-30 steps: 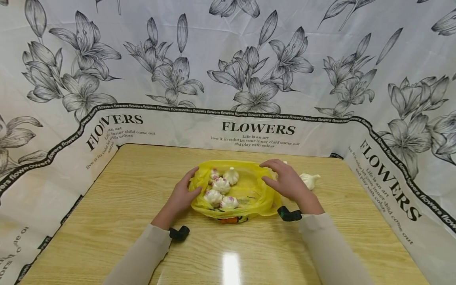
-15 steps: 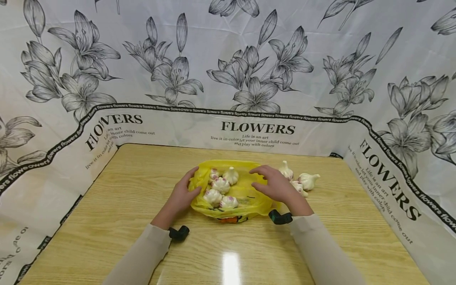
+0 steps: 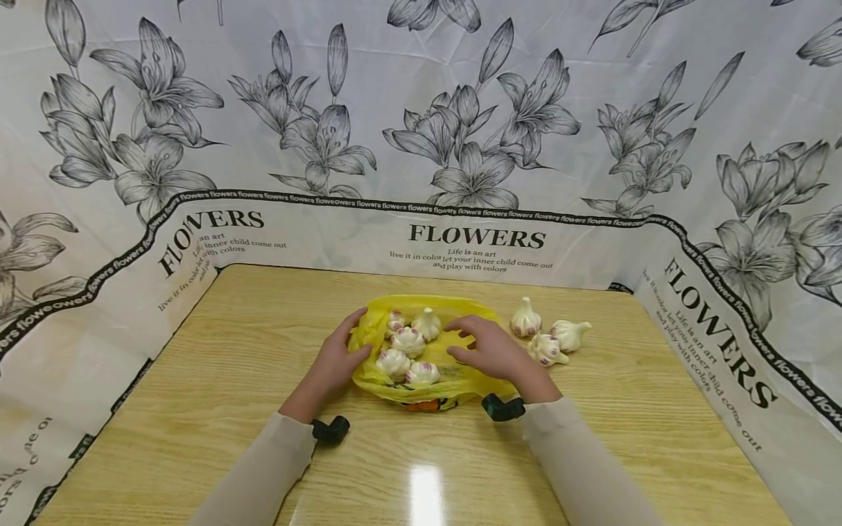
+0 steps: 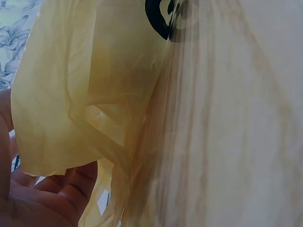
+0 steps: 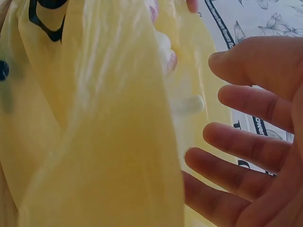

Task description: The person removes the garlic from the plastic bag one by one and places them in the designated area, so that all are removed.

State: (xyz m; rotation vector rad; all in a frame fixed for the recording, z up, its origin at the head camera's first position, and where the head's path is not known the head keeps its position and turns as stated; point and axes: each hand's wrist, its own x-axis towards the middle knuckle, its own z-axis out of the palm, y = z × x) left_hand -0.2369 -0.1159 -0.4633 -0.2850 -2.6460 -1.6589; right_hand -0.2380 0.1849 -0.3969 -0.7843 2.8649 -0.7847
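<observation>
A yellow plastic bag (image 3: 460, 387) lies open on the table with several garlic bulbs (image 3: 408, 341) inside, towards its left half. My left hand (image 3: 334, 364) holds the bag's left rim; the left wrist view shows the fingers (image 4: 80, 182) curled at the yellow film (image 4: 52, 118). Over the bag's right part is my right hand (image 3: 493, 352), its fingers spread and nothing in them. In the right wrist view those fingers (image 5: 246, 142) stand apart beside the film (image 5: 109, 142), a bulb (image 5: 163, 47) partly showing behind it.
Three garlic bulbs (image 3: 569, 334) lie together on the wooden table (image 3: 217, 380), right of the bag and beyond my right forearm. Flower-printed cloth (image 3: 329, 241) hangs along the table's back and both sides.
My right hand has moved left, from the bag's right rim to over its inside, uncovering bulbs on the right. My left hand and the bulbs in the bag have stayed put.
</observation>
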